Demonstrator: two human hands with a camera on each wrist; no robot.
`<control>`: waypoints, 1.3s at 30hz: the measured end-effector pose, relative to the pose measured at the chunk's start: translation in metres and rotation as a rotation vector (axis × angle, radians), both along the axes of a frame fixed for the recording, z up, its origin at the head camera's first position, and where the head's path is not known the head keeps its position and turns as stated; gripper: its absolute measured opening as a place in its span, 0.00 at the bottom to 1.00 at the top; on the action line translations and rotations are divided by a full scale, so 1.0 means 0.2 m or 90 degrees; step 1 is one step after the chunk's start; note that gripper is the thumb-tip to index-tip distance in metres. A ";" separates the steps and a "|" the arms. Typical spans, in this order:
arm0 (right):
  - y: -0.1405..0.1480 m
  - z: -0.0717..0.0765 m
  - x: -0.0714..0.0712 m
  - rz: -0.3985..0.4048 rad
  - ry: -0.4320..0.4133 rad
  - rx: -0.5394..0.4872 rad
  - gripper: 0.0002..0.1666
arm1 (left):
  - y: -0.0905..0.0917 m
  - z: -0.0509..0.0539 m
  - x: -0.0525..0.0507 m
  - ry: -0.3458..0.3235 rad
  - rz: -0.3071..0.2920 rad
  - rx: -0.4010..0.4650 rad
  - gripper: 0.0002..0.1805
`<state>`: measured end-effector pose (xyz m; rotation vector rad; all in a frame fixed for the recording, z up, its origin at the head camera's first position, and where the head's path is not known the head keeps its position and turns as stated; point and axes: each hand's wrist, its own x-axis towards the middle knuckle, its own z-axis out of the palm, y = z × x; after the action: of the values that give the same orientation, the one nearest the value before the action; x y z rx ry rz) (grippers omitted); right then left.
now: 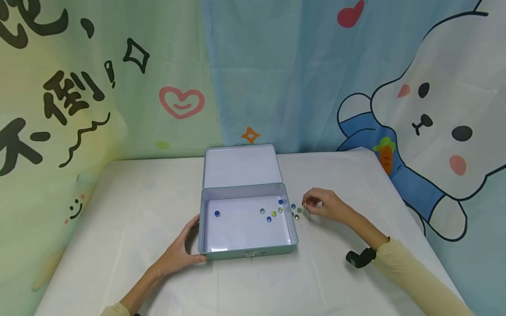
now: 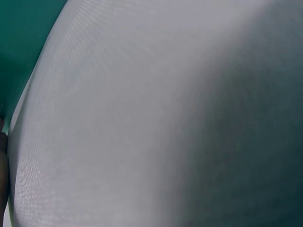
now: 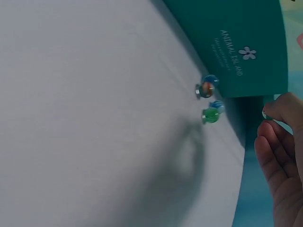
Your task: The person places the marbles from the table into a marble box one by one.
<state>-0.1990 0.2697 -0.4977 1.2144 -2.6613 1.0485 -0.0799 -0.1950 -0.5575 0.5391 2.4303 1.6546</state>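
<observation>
An open green tin box [image 1: 249,253] with a pale inside stands on the table, its lid [image 1: 242,166] tipped back behind it. Several glass marbles lie in it, among them a blue marble [image 1: 217,213] at the left and a yellow-green marble [image 1: 274,213] at the right. My left hand [image 1: 178,252] holds the box's front left corner, thumb along the front wall, fingers at the left side. Just off the right wall, my right hand [image 1: 326,205] pinches a small marble [image 3: 265,113] between thumb and finger, above the table. Beside that wall sit more marbles, including a green marble [image 3: 210,115].
A white cloth [image 1: 158,188] covers the table. Behind it hangs a printed curtain [image 1: 253,79] with a cartoon bear and hearts. On the right wrist sits a black camera [image 1: 360,258]. The left wrist view shows mostly cloth and shadow.
</observation>
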 end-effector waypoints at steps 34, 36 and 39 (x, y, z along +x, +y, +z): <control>-0.63 0.31 -0.15 0.106 -0.100 -0.023 0.05 | 0.00 0.00 0.01 -0.020 0.017 0.005 0.63; -0.68 0.31 -0.16 0.127 -0.096 -0.014 0.04 | 0.00 0.00 0.00 -0.015 0.015 -0.002 0.63; -0.75 0.31 -0.18 0.151 -0.093 0.014 0.04 | 0.01 0.00 0.00 -0.015 0.018 -0.005 0.63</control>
<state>-0.2342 0.1192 -0.4365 1.5458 -2.6896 1.1852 -0.0808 -0.1940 -0.5566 0.4825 2.4379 1.6520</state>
